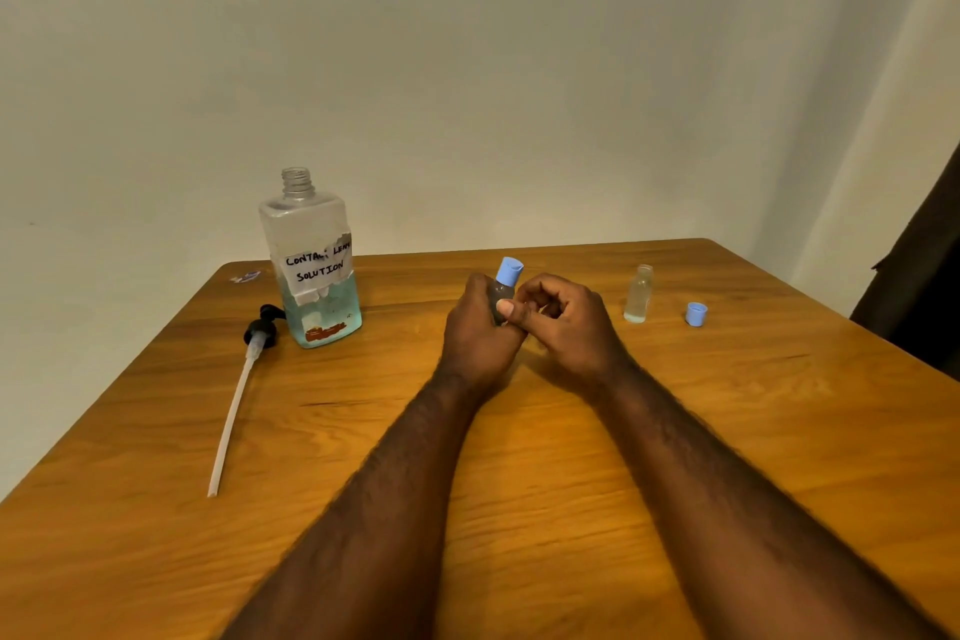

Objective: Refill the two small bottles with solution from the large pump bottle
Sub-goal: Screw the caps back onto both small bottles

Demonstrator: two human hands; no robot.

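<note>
The wooden table (675, 431) stood against a bare wall (467, 68). The big bottle (317, 276) stood open at the far left, with its pump (260, 327) lying beside it. Our left hand (478, 327) was clamped round a small bottle (500, 291), held upright mid-table with its blue cap (509, 271) on. Our right hand (566, 322) lay curled against it; we could not tell whether it gripped anything. The second small bottle (639, 296) stood uncapped to the right, its loose cap (696, 313) nearby. We judged uncapping to be the step: hold the body firm without squeezing, keep it upright, and turn the cap at its rim.
</note>
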